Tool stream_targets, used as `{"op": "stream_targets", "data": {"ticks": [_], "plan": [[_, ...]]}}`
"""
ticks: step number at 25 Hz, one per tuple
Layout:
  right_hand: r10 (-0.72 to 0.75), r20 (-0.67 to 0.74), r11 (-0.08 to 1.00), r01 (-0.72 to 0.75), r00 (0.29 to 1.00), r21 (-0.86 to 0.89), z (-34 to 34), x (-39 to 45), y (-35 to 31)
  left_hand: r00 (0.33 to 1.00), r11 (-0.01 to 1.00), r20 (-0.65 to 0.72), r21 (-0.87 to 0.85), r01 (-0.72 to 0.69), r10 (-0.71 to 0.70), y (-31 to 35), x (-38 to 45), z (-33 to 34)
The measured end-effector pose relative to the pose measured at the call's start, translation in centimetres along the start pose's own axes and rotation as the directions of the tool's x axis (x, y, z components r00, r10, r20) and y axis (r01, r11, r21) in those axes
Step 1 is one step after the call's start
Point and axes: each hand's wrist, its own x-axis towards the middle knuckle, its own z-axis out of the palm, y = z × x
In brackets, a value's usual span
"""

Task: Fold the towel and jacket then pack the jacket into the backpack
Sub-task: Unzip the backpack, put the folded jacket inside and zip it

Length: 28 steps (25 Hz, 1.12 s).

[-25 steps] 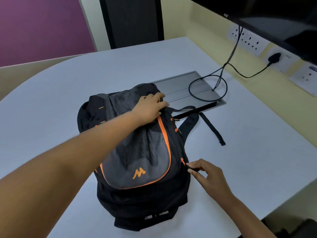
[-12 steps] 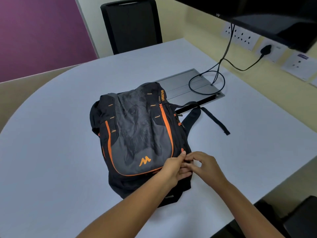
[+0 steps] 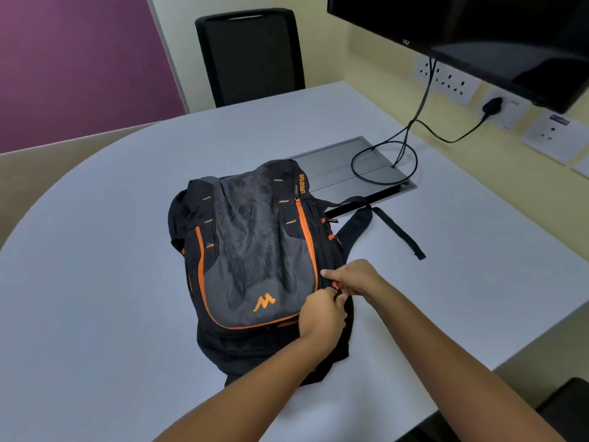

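Packing looks nearly finished: no towel or jacket shows outside the backpack (image 3: pixel 255 256). Your left hand (image 3: pixel 322 317) and right hand (image 3: pixel 353 277) pinch its side zipper pull (image 3: pixel 335 284), probably closing it.

The left hand (image 3: pixel 322 314) and right hand (image 3: pixel 353 277) cover the backpack (image 3: pixel 255 250) side zipper where they meet, so what the fingers pinch cannot be told beyond a bit of orange. Backpack contents are hidden. The monitor (image 3: pixel 478 36) is cut off by the top and right edges. Wall notices (image 3: pixel 556 135) are too small to read.
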Motion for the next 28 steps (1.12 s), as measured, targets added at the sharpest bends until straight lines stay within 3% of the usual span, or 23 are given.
{"op": "stream_targets", "data": {"ticks": [2,6,15,20,25,28], "plan": [[0.009,-0.026,0.996,-0.006,1.0,0.094,0.2,0.4,-0.1,0.997,0.994,-0.055,0.102,-0.045,0.051,-0.5,0.1,0.0],[0.062,0.015,0.931,-0.063,0.998,0.36,-0.3,0.3,0.4,0.997,0.99,-0.045,0.132,-0.048,0.055,-3.2,-2.3,-1.3],[0.102,0.088,0.859,-0.132,0.991,0.494,-0.2,0.4,0.4,0.998,0.966,-0.029,0.252,-0.052,0.061,-8.6,-7.5,-8.8],[0.133,0.078,0.854,-0.154,0.988,0.498,-1.2,1.0,0.4,0.997,0.931,-0.023,0.361,-0.059,0.072,-11.7,-7.2,-12.8],[0.114,-0.069,0.891,-0.072,0.991,0.448,-2.3,1.3,0.7,0.998,0.928,-0.029,0.371,-0.034,0.048,-16.2,-7.0,-15.5],[0.008,-0.215,0.964,0.05,0.976,0.26,-1.5,0.9,1.1,0.972,0.953,-0.189,0.292,-0.083,0.143,-16.5,-6.7,-14.4]]}}
